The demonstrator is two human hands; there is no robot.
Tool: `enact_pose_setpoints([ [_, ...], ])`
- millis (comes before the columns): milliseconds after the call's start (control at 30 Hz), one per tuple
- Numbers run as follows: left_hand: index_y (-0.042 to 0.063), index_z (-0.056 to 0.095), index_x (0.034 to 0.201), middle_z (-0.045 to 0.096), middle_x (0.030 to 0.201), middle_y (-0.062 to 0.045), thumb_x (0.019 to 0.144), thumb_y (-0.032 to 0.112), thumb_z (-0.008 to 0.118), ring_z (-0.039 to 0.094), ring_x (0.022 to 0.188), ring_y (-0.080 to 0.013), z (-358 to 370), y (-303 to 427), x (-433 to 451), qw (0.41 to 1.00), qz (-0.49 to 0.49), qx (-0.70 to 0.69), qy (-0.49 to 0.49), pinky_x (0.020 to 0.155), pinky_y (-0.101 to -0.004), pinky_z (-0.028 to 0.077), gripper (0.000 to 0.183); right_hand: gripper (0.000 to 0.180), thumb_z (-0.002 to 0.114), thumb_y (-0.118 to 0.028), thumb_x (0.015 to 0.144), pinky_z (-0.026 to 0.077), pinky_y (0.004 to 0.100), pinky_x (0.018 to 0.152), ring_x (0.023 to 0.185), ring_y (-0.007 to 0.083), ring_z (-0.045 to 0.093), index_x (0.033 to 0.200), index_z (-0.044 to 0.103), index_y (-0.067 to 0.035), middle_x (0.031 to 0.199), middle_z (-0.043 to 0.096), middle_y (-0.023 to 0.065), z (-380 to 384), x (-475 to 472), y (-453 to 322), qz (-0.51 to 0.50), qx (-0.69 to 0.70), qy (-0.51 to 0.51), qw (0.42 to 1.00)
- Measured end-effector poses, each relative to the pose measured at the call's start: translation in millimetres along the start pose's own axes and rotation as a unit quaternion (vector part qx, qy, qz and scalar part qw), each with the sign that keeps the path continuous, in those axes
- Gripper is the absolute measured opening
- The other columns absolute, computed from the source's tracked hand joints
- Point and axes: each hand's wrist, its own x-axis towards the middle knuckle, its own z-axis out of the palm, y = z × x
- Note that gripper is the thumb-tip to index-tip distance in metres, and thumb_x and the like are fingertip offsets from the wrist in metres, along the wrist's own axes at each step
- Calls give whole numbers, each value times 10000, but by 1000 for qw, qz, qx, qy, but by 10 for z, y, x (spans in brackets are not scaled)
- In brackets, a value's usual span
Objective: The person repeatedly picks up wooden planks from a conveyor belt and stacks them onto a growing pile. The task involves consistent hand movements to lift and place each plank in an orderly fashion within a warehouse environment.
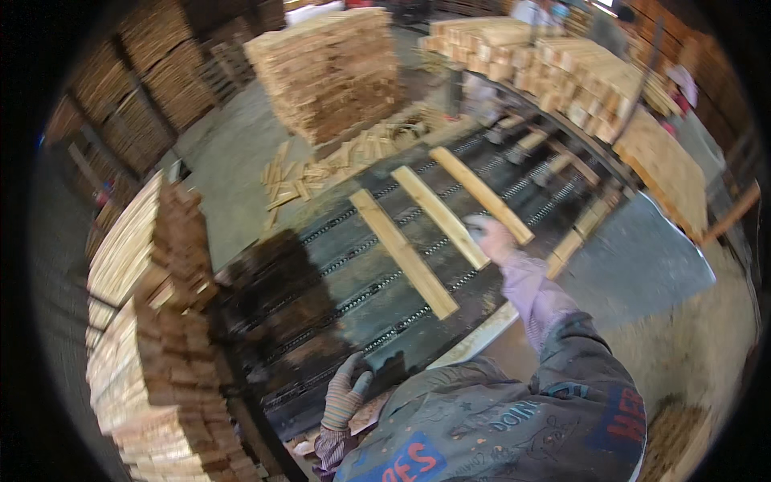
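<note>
Three loose wooden boards lie across the chain tracks of a dark metal conveyor table. My right hand, blurred, is at the near end of the middle board, between it and the right board; whether it grips either one cannot be made out. The left board lies apart from both hands. My left hand, in a striped knit glove, is over the table's near edge with its fingers apart and nothing in it.
Stacked boards stand close on the left. A tall stack and scattered offcuts are beyond the table. Piled timber is at the back right, near a person in a pink hat. A metal sheet extends on the right.
</note>
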Motion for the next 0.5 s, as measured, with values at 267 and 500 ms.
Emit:
enact_pose_setpoints([
  [267, 45, 543, 1455, 654, 1323, -164, 917, 218, 755, 668, 1105, -248, 279, -85, 493, 982, 10, 111, -150, 907, -385, 549, 604, 362, 619, -247, 984, 528, 381, 960, 1113, 290, 666, 1272, 665, -33, 1198, 707, 153, -1480, -3824, 3001, 541, 87, 468, 694],
  [500, 9, 457, 1470, 540, 1411, -244, 803, 309, 847, 592, 1237, -432, 1014, 112, 1070, 939, 91, 329, -40, 986, -475, 527, 830, 307, 584, -210, 983, 539, 426, 908, 995, 347, 683, 1240, 679, -71, 1028, 745, 142, -256, -3200, 3147, 468, -180, 100, 860],
])
